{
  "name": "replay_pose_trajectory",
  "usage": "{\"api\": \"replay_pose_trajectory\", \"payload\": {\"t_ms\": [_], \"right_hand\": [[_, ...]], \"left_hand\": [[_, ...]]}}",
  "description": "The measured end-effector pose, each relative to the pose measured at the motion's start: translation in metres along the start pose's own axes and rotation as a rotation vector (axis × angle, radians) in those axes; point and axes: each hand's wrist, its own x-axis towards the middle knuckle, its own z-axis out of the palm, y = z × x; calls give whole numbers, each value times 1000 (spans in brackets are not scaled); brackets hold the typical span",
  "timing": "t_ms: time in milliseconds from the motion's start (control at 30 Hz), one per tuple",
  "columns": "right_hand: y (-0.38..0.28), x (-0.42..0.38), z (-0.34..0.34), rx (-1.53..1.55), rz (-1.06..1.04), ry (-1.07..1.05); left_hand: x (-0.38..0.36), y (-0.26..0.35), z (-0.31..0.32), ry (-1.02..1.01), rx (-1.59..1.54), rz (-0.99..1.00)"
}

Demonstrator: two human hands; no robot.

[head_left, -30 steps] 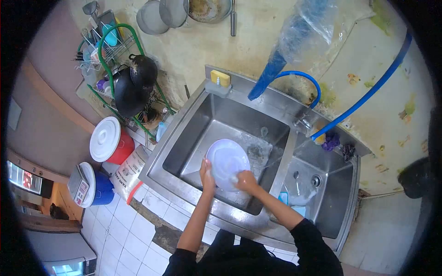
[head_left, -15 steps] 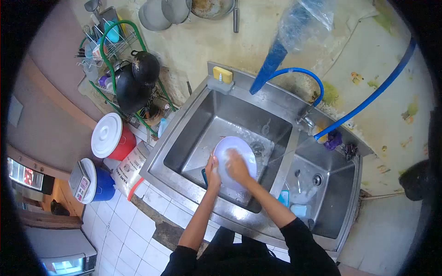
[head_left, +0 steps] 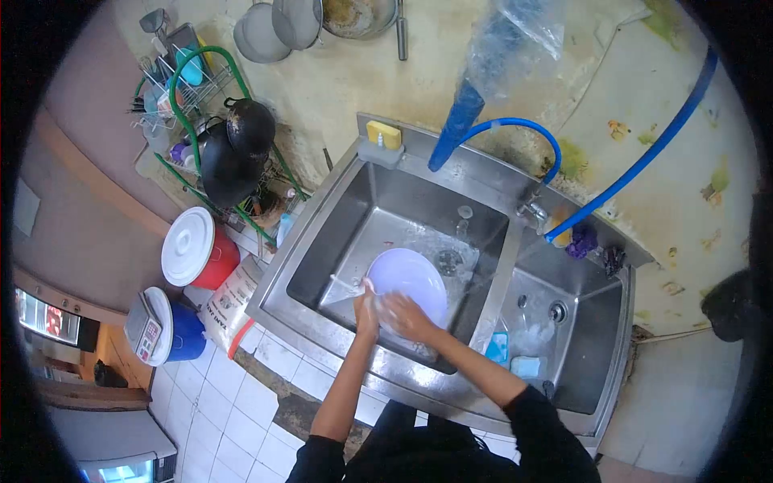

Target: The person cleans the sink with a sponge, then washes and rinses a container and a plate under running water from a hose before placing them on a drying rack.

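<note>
A round lavender bowl (head_left: 415,274) is in the large left sink basin (head_left: 322,173), just beyond my hands. My left hand (head_left: 366,312) is closed at the bowl's left edge. A thin, pale, stick-like utensil (head_left: 345,283) pokes out from it to the left, too blurred to name more closely. My right hand (head_left: 405,317) is in front of the bowl's lower part, close beside my left hand. Motion smears its fingers, and what they hold, if anything, is hidden.
The smaller right basin has foamy water, a light blue piece (head_left: 526,368) and a drain (head_left: 557,311). A yellow sponge (head_left: 385,134) sits on the back ledge near the faucet (head_left: 534,211) and blue hose (head_left: 636,185). Woks (head_left: 229,165) hang on the rack at left.
My left hand has left the bowl's rim and now has a thin pale utensil. My right hand has come down and left, from the bowl's inside toward my left hand. The view shifted slightly.
</note>
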Motion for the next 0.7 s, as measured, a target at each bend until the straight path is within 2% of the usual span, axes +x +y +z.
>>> {"api": "replay_pose_trajectory", "payload": {"t_ms": [33, 67, 133, 233, 267, 333, 367, 400, 467, 500, 567, 600, 700], "right_hand": [[4, -15, -9, 57, -42, -110], [14, -19, -20, -43, 85, -138], [34, -28, -37, -242, 359, -193], [74, -13, 25, -941, 97, 77], [87, -1, 49, -1169, -1, 169], [72, -4, 42, -956, -95, 240], [32, -16, 17, -510, -81, 220], [11, -24, 0, -64, -68, 196], [55, -49, -5, -123, -58, 217], [71, -57, -8, -155, -52, 229], [61, -20, -39, -99, 389, 292], [54, -2, -47, -67, 610, 323], [42, 19, -13, -242, 264, 312]], "left_hand": [[-4, 7, 6, 68, 4, 100], [-8, 14, 12, 138, 15, 199], [-21, 21, 20, 54, 103, 243], [-22, -7, 46, 26, 91, 116], [-20, -7, 46, 32, 74, 128], [-13, -2, 46, 53, 23, 159], [-16, 17, 46, 79, -32, 70], [-14, 24, 47, 63, -51, 142], [-16, 27, 48, 30, -87, 273], [-11, 14, 47, -1, -124, 275], [5, -21, 44, -70, -191, 275], [3, -22, 54, -29, -213, 291], [-17, -28, 87, 101, -267, 326]]}}
